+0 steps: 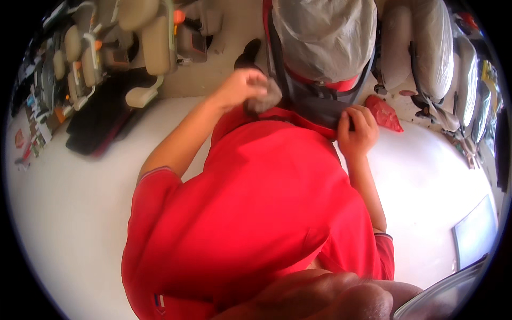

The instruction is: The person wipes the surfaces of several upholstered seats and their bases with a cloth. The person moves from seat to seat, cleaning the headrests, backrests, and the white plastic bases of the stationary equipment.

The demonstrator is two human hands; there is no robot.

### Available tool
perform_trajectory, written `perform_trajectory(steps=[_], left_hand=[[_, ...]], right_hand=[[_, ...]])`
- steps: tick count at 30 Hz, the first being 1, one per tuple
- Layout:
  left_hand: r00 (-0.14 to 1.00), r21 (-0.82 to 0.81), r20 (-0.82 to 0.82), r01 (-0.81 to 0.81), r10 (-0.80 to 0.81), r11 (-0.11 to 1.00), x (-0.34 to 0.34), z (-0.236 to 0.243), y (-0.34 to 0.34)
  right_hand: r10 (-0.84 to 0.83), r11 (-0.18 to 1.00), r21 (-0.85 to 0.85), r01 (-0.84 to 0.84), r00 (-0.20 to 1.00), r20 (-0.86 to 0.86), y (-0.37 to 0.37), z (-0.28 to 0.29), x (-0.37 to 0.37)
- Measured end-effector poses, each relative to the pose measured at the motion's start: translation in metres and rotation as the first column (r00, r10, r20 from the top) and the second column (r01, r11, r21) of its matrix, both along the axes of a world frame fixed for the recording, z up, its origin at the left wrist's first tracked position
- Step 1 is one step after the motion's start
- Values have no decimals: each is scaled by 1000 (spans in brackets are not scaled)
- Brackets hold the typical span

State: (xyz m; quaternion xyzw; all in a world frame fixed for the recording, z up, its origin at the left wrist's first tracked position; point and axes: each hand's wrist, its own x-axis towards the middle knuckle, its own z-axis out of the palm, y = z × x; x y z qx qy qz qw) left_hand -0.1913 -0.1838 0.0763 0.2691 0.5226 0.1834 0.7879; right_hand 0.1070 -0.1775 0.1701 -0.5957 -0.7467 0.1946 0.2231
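My left hand [242, 88] is closed around a crumpled grey-brown cloth [265, 97], slightly blurred. The cloth is beside the left end of a dark grey padded piece with red edging [322, 113], which looks like a headrest. My right hand [357, 130] grips that piece's right end, its fingers curled over the top edge. Just beyond stands a dark grey and red vehicle seat [344, 85], its middle wrapped in clear plastic [322, 37]. The headrest lies close against my red shirt, and its underside is hidden.
A crumpled red plastic bag [383, 113] lies right of the seat. More plastic-wrapped seats [432, 48] line the right side. Beige seats with armrests [156, 45] and a black padded piece [101, 117] stand at the left. A flat pale panel [474, 234] is at the lower right.
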Motion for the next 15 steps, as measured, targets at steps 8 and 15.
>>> perform_trajectory(steps=[8,15], left_hand=[[885,-29,50,-462,463,886,-55,-84,143],[917,-196,41,-383,398,903,-23,-173,175]], right_hand=[[-234,970,-51,238,970,73,-6,5,-10],[-265,960,-59,273,958,113,-3,6,-18]])
